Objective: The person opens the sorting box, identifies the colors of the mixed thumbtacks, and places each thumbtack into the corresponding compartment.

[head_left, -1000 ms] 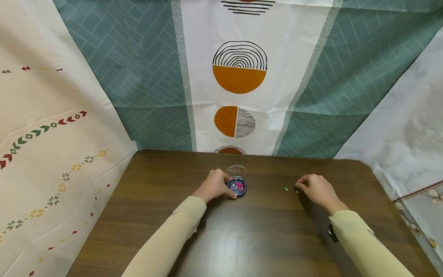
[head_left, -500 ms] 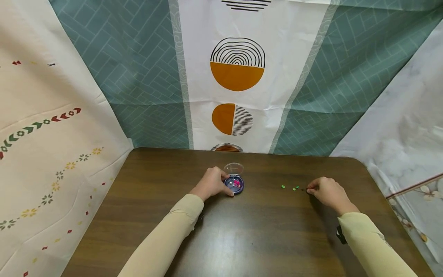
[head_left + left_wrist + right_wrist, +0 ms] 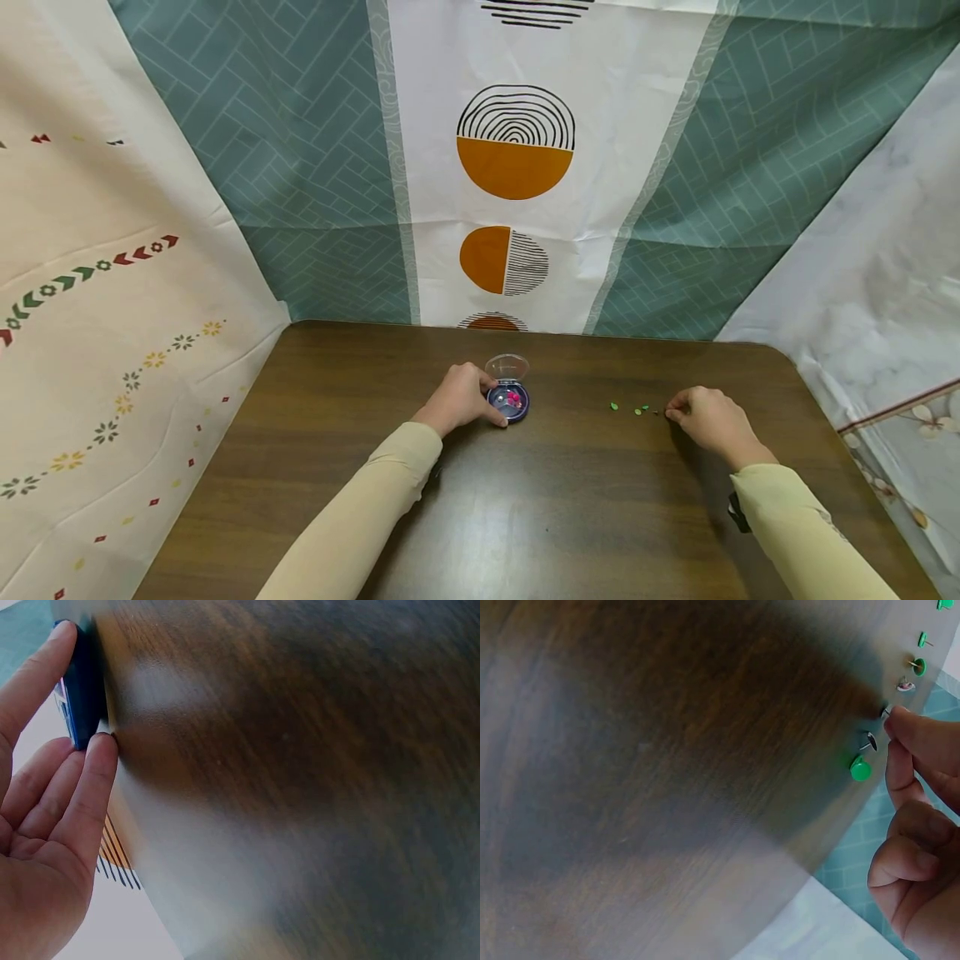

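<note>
**Left hand [image 3: 459, 402] on a round blue case [image 3: 88, 690], right hand [image 3: 707, 422] at a row of small pins**

Furthest left, from where I stand, a cream cloth [image 3: 112, 292] hangs at a slant, printed with red and green arrowheads and yellow and green flowers. Beside it the brown worktop [image 3: 360, 375] begins, wood-grained, round-cornered, with a pale glare toward the near side. The left hand is partly closed, thumb and fingers curled around the rim of the case, which sits near the far edge. Its clear lid [image 3: 507, 367] stands open at the back, and pink pieces [image 3: 513, 399] lie in the right side of the divided tray. Behind, a teal and white hanging [image 3: 517, 50] carries orange half-circles and black lines. Well to the right of the case, green pins [image 3: 614, 406] lie scattered in a line with a few silvery or dark ones. There the right hand, thumb and forefinger together, pinches a small dark pin [image 3: 886, 712] at the worktop; the other fingers curl in. A dark band [image 3: 738, 512] shows under its yellowish sleeve [image 3: 795, 521]. Last, a white marbled cloth [image 3: 892, 275] drapes the right side.
</note>
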A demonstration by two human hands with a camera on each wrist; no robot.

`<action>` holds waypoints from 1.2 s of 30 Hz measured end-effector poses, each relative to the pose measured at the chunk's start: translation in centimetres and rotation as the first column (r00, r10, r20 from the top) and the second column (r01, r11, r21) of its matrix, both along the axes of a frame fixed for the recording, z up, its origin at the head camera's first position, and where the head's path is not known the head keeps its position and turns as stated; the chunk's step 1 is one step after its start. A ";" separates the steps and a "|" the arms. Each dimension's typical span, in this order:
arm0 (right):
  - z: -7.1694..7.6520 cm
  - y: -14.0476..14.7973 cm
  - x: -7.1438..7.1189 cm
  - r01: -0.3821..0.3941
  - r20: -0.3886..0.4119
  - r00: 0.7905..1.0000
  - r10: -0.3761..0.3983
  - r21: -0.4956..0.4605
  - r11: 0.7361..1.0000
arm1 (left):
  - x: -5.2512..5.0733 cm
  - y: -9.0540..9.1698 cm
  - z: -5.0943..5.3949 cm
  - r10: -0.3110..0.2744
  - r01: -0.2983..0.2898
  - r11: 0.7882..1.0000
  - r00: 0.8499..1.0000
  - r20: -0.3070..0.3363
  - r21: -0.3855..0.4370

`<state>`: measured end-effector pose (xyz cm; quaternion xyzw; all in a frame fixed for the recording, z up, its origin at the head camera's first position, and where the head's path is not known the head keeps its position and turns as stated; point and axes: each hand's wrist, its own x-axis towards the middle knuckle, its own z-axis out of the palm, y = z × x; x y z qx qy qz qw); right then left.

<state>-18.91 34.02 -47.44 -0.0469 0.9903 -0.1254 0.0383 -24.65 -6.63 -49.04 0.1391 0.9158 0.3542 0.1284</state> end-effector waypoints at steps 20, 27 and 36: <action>0.8 -1.6 -0.6 -0.001 -0.056 0.998 -0.006 -0.129 0.992 | 0.1 -0.1 -0.1 0.004 -0.004 1.000 1.000 0.000 -0.008; 1.6 -4.4 -1.4 0.014 -0.009 1.000 -0.017 -0.270 0.963 | 0.1 -0.1 -0.2 0.014 -0.014 1.000 1.000 0.005 -0.003; 2.5 -8.5 -2.6 -0.007 0.015 1.000 0.014 -0.416 0.910 | 0.0 0.0 -0.3 0.018 -0.018 1.000 1.000 0.009 -0.002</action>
